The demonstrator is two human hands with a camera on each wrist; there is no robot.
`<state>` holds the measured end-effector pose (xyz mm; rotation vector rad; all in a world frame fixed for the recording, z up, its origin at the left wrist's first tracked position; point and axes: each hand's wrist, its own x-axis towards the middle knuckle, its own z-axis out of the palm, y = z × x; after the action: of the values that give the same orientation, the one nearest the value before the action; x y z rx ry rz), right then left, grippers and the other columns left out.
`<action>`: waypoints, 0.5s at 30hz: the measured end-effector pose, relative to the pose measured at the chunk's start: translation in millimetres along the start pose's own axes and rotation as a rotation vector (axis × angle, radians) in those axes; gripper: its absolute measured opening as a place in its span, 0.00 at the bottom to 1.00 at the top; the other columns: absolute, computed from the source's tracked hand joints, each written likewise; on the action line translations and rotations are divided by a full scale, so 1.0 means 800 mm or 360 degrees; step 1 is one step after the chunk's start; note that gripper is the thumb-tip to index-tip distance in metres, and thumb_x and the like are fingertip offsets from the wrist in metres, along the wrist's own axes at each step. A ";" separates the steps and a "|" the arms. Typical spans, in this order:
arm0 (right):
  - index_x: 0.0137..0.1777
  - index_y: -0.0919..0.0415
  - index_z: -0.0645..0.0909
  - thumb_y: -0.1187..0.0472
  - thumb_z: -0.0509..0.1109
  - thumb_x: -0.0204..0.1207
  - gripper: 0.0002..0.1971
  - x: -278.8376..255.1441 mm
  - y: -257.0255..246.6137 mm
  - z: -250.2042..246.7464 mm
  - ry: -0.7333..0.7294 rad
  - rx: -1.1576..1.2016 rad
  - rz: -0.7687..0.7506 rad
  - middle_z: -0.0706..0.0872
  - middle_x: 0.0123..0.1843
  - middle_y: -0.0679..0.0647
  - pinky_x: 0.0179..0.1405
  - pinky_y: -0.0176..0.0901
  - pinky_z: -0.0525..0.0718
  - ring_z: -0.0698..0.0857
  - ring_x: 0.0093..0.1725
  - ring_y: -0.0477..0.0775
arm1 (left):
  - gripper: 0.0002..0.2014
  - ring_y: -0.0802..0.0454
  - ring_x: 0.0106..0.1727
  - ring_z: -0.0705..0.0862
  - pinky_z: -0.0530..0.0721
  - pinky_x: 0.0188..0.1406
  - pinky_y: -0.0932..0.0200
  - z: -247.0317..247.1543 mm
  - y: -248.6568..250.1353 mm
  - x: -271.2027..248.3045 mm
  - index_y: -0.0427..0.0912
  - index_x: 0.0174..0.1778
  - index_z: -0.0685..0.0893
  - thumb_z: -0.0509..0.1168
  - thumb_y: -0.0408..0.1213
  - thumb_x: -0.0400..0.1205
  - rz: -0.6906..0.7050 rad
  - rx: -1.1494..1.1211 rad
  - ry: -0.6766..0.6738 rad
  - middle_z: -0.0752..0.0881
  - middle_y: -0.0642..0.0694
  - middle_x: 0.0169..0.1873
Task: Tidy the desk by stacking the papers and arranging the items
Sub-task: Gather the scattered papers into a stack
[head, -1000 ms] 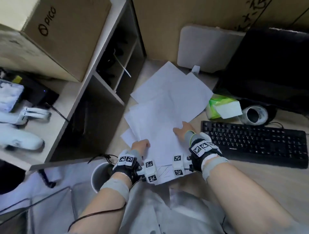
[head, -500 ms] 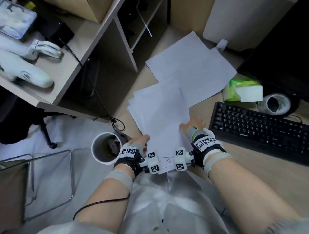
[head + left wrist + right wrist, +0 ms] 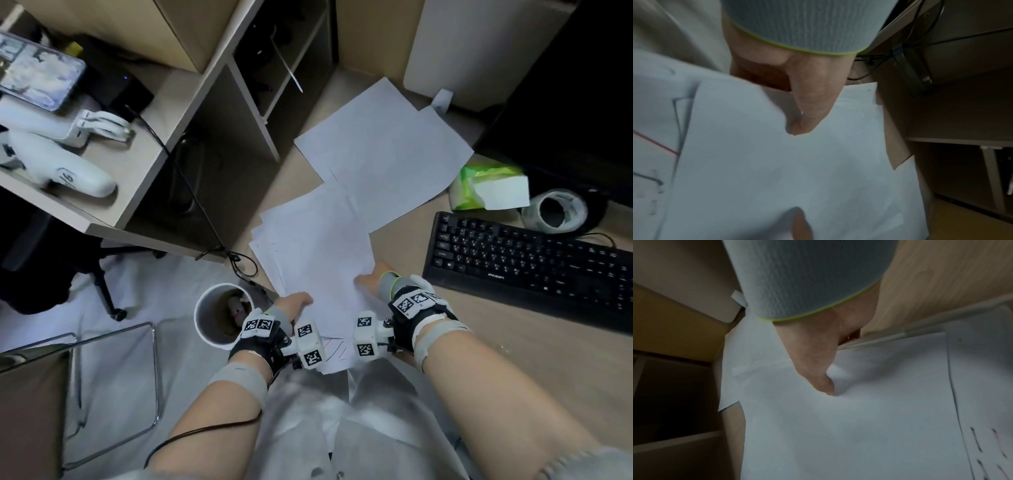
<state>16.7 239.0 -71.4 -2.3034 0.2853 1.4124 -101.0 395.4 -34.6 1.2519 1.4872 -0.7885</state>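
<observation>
A loose stack of white papers point(image 3: 318, 246) lies at the desk's near edge, its near end hanging over my lap. My left hand point(image 3: 295, 303) pinches the stack's left edge. In the left wrist view the thumb point(image 3: 810, 113) lies on top of the papers point(image 3: 777, 170), and the fingers are hidden beneath. My right hand point(image 3: 370, 278) pinches the right edge, and its thumb point(image 3: 818, 369) dents the top sheet point(image 3: 859, 426). Two more sheets point(image 3: 380, 150) lie flat farther back, overlapping each other.
A black keyboard point(image 3: 527, 263) lies to the right, with a green tissue pack point(image 3: 486, 186) and a tape roll point(image 3: 555, 209) behind it. A dark monitor point(image 3: 565, 102) stands at the back right. A shelf unit point(image 3: 219, 113) borders the left. A white bin point(image 3: 222, 313) stands below the desk edge.
The stack has slid toward me, away from the two far sheets, with both hands still holding its sides. My head view has tilted further down.
</observation>
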 end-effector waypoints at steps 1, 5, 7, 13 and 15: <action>0.71 0.64 0.72 0.56 0.69 0.76 0.25 -0.003 0.002 0.000 -0.0014 0.0048 0.0029 0.81 0.65 0.60 0.58 0.48 0.79 0.82 0.62 0.66 | 0.12 0.48 0.29 0.74 0.73 0.27 0.59 -0.002 0.007 -0.004 0.32 0.49 0.77 0.71 0.36 0.78 0.0048 -0.0015 0.0044 0.74 0.43 0.33; 0.73 0.65 0.70 0.56 0.70 0.74 0.29 -0.012 0.001 -0.009 0.0011 0.0352 0.0080 0.80 0.68 0.61 0.63 0.51 0.80 0.81 0.64 0.67 | 0.16 0.48 0.27 0.72 0.70 0.25 0.63 -0.009 0.043 -0.025 0.29 0.51 0.81 0.72 0.29 0.68 0.0276 0.0024 0.0147 0.75 0.42 0.33; 0.76 0.66 0.67 0.58 0.69 0.76 0.29 -0.022 -0.005 -0.021 0.0077 0.0610 0.0081 0.78 0.70 0.62 0.59 0.52 0.77 0.79 0.68 0.67 | 0.19 0.47 0.27 0.74 0.71 0.22 0.65 -0.014 0.060 -0.033 0.28 0.51 0.84 0.72 0.30 0.65 0.0380 0.0093 0.0226 0.78 0.42 0.34; 0.65 0.67 0.75 0.60 0.73 0.53 0.35 -0.036 -0.029 -0.061 0.0263 0.1366 -0.0232 0.86 0.52 0.62 0.43 0.46 0.83 0.84 0.43 0.58 | 0.09 0.43 0.38 0.80 0.79 0.32 0.56 -0.029 0.131 -0.057 0.34 0.26 0.80 0.69 0.24 0.72 0.0664 0.0345 0.0450 0.79 0.38 0.38; 0.62 0.68 0.79 0.61 0.74 0.53 0.32 -0.039 -0.037 -0.074 0.0243 0.1436 -0.0314 0.87 0.48 0.59 0.46 0.47 0.85 0.86 0.45 0.59 | 0.02 0.42 0.45 0.83 0.80 0.43 0.56 -0.028 0.153 -0.062 0.31 0.37 0.86 0.68 0.24 0.75 0.0739 0.0519 0.0445 0.81 0.35 0.45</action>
<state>60.7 237.1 -13.1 -1.6187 0.5802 0.7633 8.6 431.7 33.2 1.9317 1.2307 -0.5698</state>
